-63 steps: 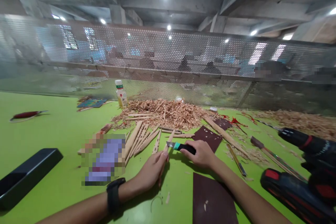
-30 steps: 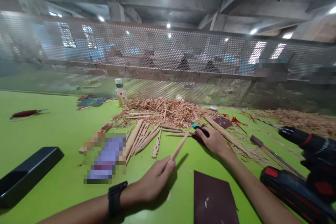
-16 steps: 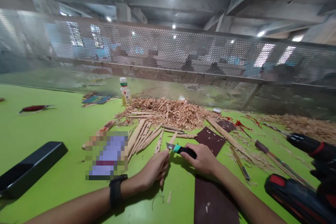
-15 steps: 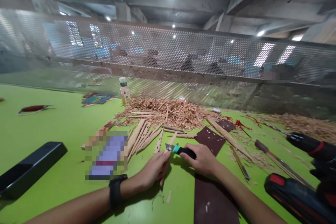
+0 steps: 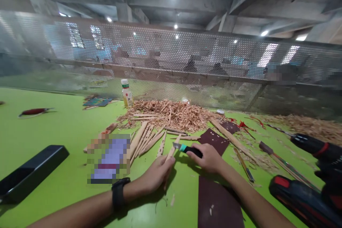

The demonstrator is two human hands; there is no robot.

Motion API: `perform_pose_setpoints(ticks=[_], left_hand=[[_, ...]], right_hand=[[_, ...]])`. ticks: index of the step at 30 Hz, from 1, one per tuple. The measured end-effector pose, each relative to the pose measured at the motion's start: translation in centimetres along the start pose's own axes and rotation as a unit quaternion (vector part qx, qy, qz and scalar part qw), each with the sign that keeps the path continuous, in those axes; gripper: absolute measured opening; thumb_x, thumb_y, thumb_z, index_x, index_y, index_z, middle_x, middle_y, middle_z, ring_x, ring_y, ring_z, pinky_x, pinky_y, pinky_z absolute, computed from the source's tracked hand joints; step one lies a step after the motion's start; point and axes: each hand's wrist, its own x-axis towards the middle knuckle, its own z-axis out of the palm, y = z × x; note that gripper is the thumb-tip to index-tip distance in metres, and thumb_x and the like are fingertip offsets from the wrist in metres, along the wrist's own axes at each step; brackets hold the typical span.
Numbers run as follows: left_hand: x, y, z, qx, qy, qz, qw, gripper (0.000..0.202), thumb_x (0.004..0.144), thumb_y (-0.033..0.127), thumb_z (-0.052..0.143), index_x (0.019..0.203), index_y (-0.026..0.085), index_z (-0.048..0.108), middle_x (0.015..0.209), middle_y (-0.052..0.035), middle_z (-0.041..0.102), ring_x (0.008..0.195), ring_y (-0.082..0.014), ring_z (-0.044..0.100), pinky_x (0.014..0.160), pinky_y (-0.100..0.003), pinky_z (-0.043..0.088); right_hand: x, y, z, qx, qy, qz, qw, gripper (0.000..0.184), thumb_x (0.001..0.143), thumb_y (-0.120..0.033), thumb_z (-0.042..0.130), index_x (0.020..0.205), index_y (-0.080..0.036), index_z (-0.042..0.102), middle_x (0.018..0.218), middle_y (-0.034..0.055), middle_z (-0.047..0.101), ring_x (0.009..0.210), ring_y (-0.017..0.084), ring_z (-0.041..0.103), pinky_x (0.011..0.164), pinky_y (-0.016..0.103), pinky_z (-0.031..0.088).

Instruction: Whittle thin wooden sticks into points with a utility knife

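Observation:
My left hand [image 5: 157, 172], with a black band at the wrist, is closed around a slim pale wooden stick [image 5: 171, 152] whose pointed end tilts up and away. A utility knife [image 5: 192, 150] with a black handle and a turquoise collar is gripped in my right hand [image 5: 210, 158]. Its blade lies at the upper part of the stick, by the tip; whether it touches the wood I cannot tell. Just beyond my left hand, several carved wooden sticks [image 5: 145, 139] lie side by side, some with dark notches.
Wood shavings [image 5: 173, 114] are heaped before a perforated metal screen [image 5: 171, 60]. Brown sandpaper [image 5: 217, 203] lies under my right forearm. A power drill [image 5: 315, 149] is at the right, a black case [image 5: 32, 171] at the left. A small bottle [image 5: 126, 94] stands by the shavings.
The knife has shifted slightly up and right, from beside my left thumb toward the stick's tip. My left thumb now lies along the stick, and more of the stick shows.

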Motion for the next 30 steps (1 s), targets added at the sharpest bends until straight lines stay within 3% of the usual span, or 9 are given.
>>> perform_pose_setpoints(ticks=[3,10,16,22,24,27,30], left_hand=[[0.2,-0.3,-0.1,0.024,0.0,0.012,1.0,0.045,0.092,0.066,0.057,0.082,0.024,0.046,0.048,0.0108,0.038,0.037,-0.0083,0.032,0.036,-0.021,0.032],[-0.1,-0.1,-0.1,0.065,0.011,0.015,0.998,0.043,0.095,0.061,0.056,0.079,0.023,0.046,0.053,0.0092,0.039,0.041,-0.0076,0.034,0.04,-0.021,0.029],[-0.4,0.5,0.0,0.063,-0.025,0.031,0.997,0.039,0.096,0.059,0.056,0.09,0.02,0.052,0.054,0.0099,0.04,0.043,-0.0081,0.033,0.04,-0.021,0.026],[-0.5,0.5,0.1,0.053,-0.017,0.019,0.998,0.043,0.095,0.062,0.057,0.082,0.023,0.047,0.053,0.0097,0.039,0.042,-0.008,0.034,0.039,-0.021,0.031],[-0.4,0.3,0.1,0.049,-0.011,0.014,0.999,0.045,0.093,0.065,0.057,0.082,0.022,0.048,0.054,0.0095,0.04,0.042,-0.0076,0.035,0.039,-0.02,0.03],[-0.3,0.1,0.1,0.028,-0.005,0.004,1.0,0.047,0.091,0.068,0.059,0.083,0.023,0.046,0.055,0.0099,0.04,0.042,-0.0073,0.035,0.038,-0.02,0.029],[-0.1,0.0,0.0,0.003,-0.008,-0.006,1.0,0.047,0.09,0.068,0.06,0.084,0.024,0.044,0.053,0.0111,0.039,0.04,-0.0077,0.032,0.036,-0.02,0.032]], right_hand=[[0.0,-0.6,0.6,0.008,-0.018,-0.023,1.0,0.051,0.102,-0.064,0.045,0.087,-0.022,0.07,0.078,0.0048,0.072,0.068,0.019,0.06,0.062,0.03,0.034],[0.5,2.2,-1.0,0.008,0.041,0.067,0.997,0.057,0.102,-0.065,0.041,0.116,-0.02,0.075,0.091,0.0093,0.078,0.073,0.024,0.066,0.065,0.032,0.038],[0.0,-0.3,0.5,-0.035,-0.024,0.011,0.999,0.049,0.099,-0.065,0.051,0.087,-0.024,0.075,0.08,0.0051,0.076,0.067,0.02,0.063,0.06,0.03,0.032],[0.4,1.2,-0.1,-0.034,0.046,0.084,0.995,0.058,0.101,-0.069,0.041,0.107,-0.023,0.076,0.091,0.0091,0.078,0.078,0.026,0.069,0.064,0.031,0.037],[0.4,1.6,-0.5,-0.007,0.065,0.099,0.993,0.061,0.102,-0.069,0.038,0.112,-0.022,0.075,0.087,0.0084,0.078,0.073,0.025,0.068,0.062,0.031,0.037],[0.3,0.9,-0.2,-0.002,0.055,0.072,0.996,0.06,0.102,-0.069,0.038,0.104,-0.022,0.074,0.079,0.0067,0.075,0.064,0.022,0.064,0.059,0.031,0.035],[0.3,0.2,0.5,-0.028,0.044,0.051,0.997,0.057,0.101,-0.069,0.041,0.097,-0.022,0.074,0.082,0.0074,0.076,0.069,0.024,0.067,0.061,0.031,0.035]])
